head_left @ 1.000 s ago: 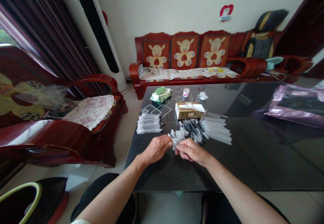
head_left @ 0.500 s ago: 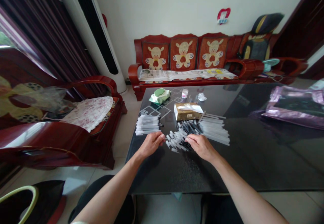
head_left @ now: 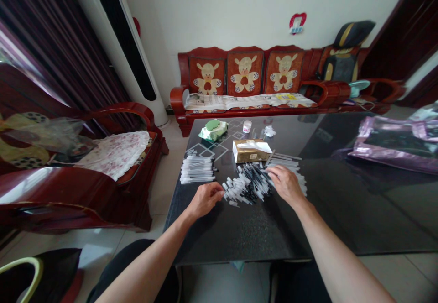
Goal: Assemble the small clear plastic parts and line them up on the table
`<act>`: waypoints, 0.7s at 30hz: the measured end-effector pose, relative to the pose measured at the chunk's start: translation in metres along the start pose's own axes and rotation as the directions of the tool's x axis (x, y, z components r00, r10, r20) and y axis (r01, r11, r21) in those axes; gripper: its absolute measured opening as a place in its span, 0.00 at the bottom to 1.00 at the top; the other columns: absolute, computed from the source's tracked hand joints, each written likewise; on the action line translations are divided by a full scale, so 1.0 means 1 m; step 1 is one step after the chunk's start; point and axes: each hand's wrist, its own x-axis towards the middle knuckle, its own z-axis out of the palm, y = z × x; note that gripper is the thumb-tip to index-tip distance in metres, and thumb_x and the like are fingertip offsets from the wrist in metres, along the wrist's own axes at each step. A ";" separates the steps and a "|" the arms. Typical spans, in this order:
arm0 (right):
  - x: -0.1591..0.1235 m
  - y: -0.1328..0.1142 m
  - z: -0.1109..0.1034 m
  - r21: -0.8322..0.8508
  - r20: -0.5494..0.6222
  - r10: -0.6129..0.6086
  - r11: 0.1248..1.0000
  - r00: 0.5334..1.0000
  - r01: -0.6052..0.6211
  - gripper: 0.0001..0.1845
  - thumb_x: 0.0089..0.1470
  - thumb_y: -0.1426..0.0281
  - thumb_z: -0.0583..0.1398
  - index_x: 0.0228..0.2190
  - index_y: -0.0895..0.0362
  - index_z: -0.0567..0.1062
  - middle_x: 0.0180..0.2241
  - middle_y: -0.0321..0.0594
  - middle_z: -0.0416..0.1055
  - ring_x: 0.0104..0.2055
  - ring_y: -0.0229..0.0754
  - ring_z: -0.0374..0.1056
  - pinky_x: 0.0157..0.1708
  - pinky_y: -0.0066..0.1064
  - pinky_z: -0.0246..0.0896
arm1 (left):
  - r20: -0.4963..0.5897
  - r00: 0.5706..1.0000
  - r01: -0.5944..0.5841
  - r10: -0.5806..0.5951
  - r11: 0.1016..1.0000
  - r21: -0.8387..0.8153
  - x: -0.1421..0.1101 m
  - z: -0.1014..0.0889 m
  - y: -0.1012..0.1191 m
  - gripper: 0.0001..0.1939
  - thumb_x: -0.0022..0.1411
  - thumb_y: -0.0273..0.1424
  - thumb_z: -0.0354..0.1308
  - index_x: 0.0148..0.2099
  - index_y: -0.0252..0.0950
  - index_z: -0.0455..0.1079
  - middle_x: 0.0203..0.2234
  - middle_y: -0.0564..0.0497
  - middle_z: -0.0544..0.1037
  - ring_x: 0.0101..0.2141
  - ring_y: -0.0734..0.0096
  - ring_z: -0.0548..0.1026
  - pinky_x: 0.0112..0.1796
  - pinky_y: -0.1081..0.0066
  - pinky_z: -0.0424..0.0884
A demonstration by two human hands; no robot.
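On the dark glass table, my left hand has its fingers pinched together at the left edge of a heap of short translucent pen caps. Whatever is between those fingertips is too small to make out. My right hand is closed at the fingertips over the seam between slim black-and-clear pen refills and long frosted pen barrels. It partly covers the barrels, and its pinch hides what it holds. Left of the caps lies a neat row of capped pens, black at their right ends.
Behind the pen parts stands a tissue box. Farther back are a green wipes pack, a small white tub and crumpled tissue. A purple-edged plastic bag lies to the right. The table's front edge is near my knees.
My hands have moved apart. The right one went from the caps rightward and away from me to the refills and barrels; the left drew slightly left, staying beside the caps.
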 end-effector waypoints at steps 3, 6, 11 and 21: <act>0.006 0.026 -0.001 -0.153 -0.053 0.005 0.988 0.999 -0.013 0.17 0.57 0.71 0.51 0.38 0.61 0.78 0.35 0.49 0.75 0.39 0.48 0.68 0.43 0.35 0.59 | 0.002 1.000 0.008 -0.008 1.000 0.011 0.000 0.001 0.000 0.14 0.63 0.39 0.52 0.38 0.33 0.71 0.23 0.53 0.74 0.21 0.76 0.68 0.24 0.77 0.60; 0.008 0.044 0.003 -0.263 -0.050 0.038 0.964 0.998 -0.049 0.17 0.56 0.73 0.51 0.37 0.62 0.79 0.35 0.50 0.75 0.39 0.48 0.68 0.43 0.36 0.58 | 0.008 1.000 0.009 -0.009 1.000 0.014 -0.001 0.000 0.000 0.14 0.63 0.38 0.52 0.38 0.33 0.71 0.23 0.53 0.74 0.21 0.75 0.69 0.24 0.77 0.61; 0.006 0.059 0.014 -0.378 -0.023 0.053 0.924 0.998 -0.057 0.17 0.55 0.75 0.51 0.38 0.61 0.79 0.35 0.50 0.76 0.39 0.48 0.68 0.44 0.36 0.57 | -0.004 1.000 0.008 -0.008 1.000 0.013 -0.002 0.000 -0.002 0.13 0.62 0.37 0.51 0.38 0.33 0.71 0.23 0.53 0.74 0.21 0.75 0.70 0.24 0.77 0.61; 0.002 0.060 0.018 -0.508 0.043 0.084 0.860 0.996 -0.051 0.20 0.52 0.78 0.50 0.39 0.60 0.79 0.37 0.49 0.78 0.39 0.48 0.70 0.45 0.35 0.58 | -0.007 1.000 0.008 -0.008 1.000 0.014 -0.001 0.003 -0.004 0.12 0.62 0.36 0.52 0.38 0.34 0.71 0.21 0.54 0.72 0.21 0.75 0.72 0.24 0.77 0.62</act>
